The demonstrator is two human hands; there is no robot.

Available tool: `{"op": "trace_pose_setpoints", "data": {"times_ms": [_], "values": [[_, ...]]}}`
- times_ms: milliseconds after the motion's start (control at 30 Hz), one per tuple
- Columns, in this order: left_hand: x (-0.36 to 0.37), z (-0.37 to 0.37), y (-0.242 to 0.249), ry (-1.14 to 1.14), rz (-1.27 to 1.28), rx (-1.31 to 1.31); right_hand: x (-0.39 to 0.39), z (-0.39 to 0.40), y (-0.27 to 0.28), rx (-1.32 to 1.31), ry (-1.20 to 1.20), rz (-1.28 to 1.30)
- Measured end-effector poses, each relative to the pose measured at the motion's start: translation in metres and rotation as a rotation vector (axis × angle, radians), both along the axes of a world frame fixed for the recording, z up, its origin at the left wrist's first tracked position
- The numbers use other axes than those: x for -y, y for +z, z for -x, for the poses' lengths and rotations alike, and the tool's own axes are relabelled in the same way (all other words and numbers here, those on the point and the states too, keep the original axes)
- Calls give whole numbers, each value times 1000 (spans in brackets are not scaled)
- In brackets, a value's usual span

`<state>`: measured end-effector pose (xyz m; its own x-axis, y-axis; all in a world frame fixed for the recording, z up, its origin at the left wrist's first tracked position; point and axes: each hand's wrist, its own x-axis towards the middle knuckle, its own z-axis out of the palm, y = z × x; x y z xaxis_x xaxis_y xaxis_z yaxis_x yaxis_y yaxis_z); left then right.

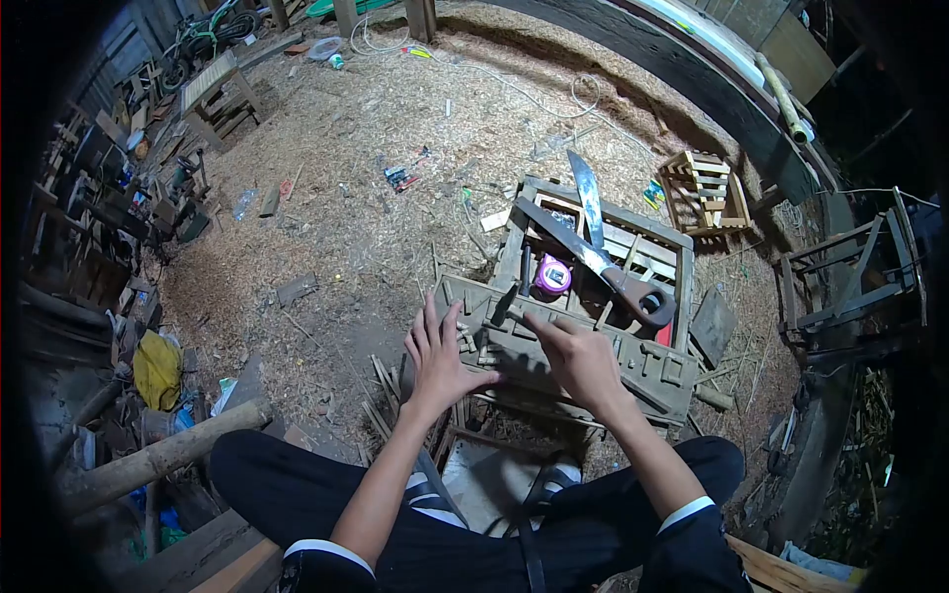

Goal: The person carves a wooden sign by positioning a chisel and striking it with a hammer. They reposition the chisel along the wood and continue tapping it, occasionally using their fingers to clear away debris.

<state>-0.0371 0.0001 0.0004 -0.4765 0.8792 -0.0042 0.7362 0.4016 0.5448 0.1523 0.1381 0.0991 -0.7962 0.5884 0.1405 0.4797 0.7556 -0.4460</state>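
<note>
My left hand (441, 364) has its fingers spread, the thumb stretched to the right, at the left end of a worn wooden plank (573, 354) with small wooden pieces on it. My right hand (581, 364) is over the plank's middle, its fingers curled and the index finger reaching left. By that fingertip a dark, narrow blade-like piece (505, 303) points upward; whether the hand grips it is hidden. Beyond lie a handsaw (583, 252) with a brown handle, a broad metal blade (585, 193) and a purple tape measure (553, 276) beside a dark rod (526, 269).
The tools lie on a slatted wooden frame (682, 259). Small slatted wooden crate-like pieces (707, 188) are at the right. Wood shavings cover the ground (346, 198). A wooden stool (213, 89) stands far left. A round pole (163, 460) juts in beside my left knee.
</note>
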Motion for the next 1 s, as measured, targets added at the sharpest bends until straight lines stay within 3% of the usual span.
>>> {"op": "trace_pose_setpoints", "data": {"times_ms": [67, 233, 300, 400, 567, 633, 733, 867, 1000], "values": [[-1, -1, 5, 9, -4, 18, 2, -2, -5, 273, 108, -39], [-3, 0, 7, 10, 17, 26, -9, 5, 3, 285, 168, -77], [-3, -2, 4, 11, 14, 33, -4, 8, 9, 116, 50, -90], [-1, 2, 3, 23, 29, 7, 2, 1, -9, 264, 155, -102], [-3, 0, 1, 5, 12, 16, 0, -1, 9, 213, 159, -98], [-2, 0, -1, 2, -29, 10, 4, 1, 12, -43, 22, -113], [-1, 0, 0, -1, -57, 28, 16, -5, -7, -166, -14, -143], [-3, 0, 5, 15, -17, 38, 26, -6, -12, 191, 27, -31], [-1, 0, 3, 0, -22, 27, 19, -7, 0, -6, 13, -82]]}}
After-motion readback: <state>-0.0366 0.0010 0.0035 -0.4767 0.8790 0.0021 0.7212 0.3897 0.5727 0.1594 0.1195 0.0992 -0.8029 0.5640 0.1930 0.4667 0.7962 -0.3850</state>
